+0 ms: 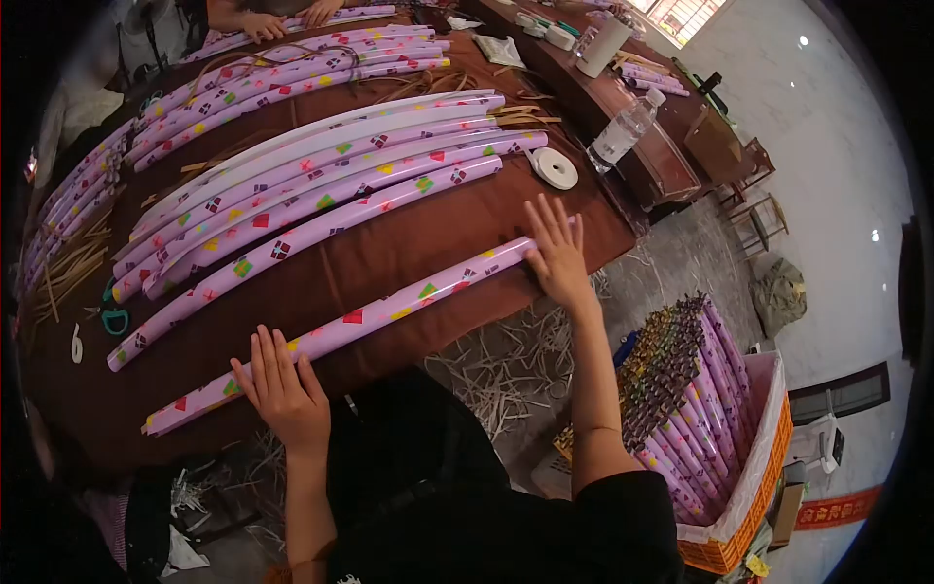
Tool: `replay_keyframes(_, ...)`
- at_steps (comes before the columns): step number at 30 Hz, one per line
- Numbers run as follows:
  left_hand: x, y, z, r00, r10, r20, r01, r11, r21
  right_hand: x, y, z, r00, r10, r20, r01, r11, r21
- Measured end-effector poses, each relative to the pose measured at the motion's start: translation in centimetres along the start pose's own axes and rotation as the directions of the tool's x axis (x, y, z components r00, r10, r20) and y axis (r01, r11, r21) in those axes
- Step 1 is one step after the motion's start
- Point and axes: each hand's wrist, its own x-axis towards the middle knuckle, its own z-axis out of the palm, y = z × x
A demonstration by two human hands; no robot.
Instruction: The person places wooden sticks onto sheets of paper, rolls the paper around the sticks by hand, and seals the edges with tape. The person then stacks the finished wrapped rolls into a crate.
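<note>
A long, thin roll of lilac wrapping paper [404,300] printed with coloured gift shapes lies slantwise along the near side of the brown-covered table [389,248]. My left hand [284,387] rests on its lower left part, palm down with the fingers stretched out. Near the roll's right end, my right hand [560,255] also lies flat on the paper, fingers spread. Neither hand is wrapped round it. Beyond the hands, several more lilac rolls [321,226] lie side by side.
A white tape roll [554,168] and a water bottle [626,131] are at the right. Teal-handled scissors [115,319] lie left. An orange crate [773,467] of upright rolls stands on the floor near paper strips [506,375]. Another person's hands [282,21] work at the far end.
</note>
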Motion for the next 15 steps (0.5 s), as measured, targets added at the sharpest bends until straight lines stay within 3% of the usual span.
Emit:
replay_keyframes(2, 0.0, 0.1, -0.1, 1.0, 0.001, -0.006, -0.001, 1.0, 0.002, -0.5, 5.5, 0.8, 0.987, 0.155, -0.053, -0.155, 0.988, -0.004)
replay_keyframes(4, 0.0, 0.2, -0.1, 1.0, -0.001, -0.004, 0.001, 1.0, 0.006, -0.7, 9.4, 1.5, 0.948, 0.308, -0.081, -0.318, 0.926, -0.204)
replay_keyframes(5, 0.0, 0.1, -0.1, 1.0, -0.007, -0.001, 0.007, 1.0, 0.017, -0.3, 8.9, 0.6, 0.93, 0.337, -0.148, -0.362, 0.912, -0.194)
replay_keyframes(8, 0.2, 0.2, -0.2, 1.0, -0.006, -0.015, 0.006, 1.0, 0.012, 1.0, 2.6, -1.2, 0.951, 0.124, -0.284, -0.134, 0.991, -0.015)
replay_keyframes(10, 0.3, 0.4, -0.3, 1.0, -0.004, -0.02, 0.005, 1.0, 0.025, 1.8, -4.1, -1.7, 0.98, -0.012, -0.199, 0.078, 0.94, 0.331)
replay_keyframes(11, 0.2, 0.3, -0.1, 0.999, -0.006, -0.032, 0.007, 1.0, 0.017, 1.6, -7.3, -1.2, 0.988, -0.024, -0.155, 0.093, 0.886, 0.455)
replay_keyframes(13, 0.0, 0.0, -0.2, 1.0, -0.015, -0.013, 0.015, 1.0, -0.023, 0.7, -12.0, -0.1, 0.995, -0.088, -0.047, 0.099, 0.929, 0.356)
replay_keyframes(14, -0.1, -0.3, -0.2, 1.0, -0.022, -0.008, 0.022, 0.999, -0.041, 0.2, -13.2, 0.8, 0.993, -0.094, -0.069, 0.105, 0.981, 0.165)
replay_keyframes(15, -0.1, -0.5, -0.4, 0.999, -0.031, -0.007, 0.031, 0.999, -0.017, 0.2, -13.6, 1.1, 0.993, -0.06, -0.103, 0.079, 0.979, 0.186)
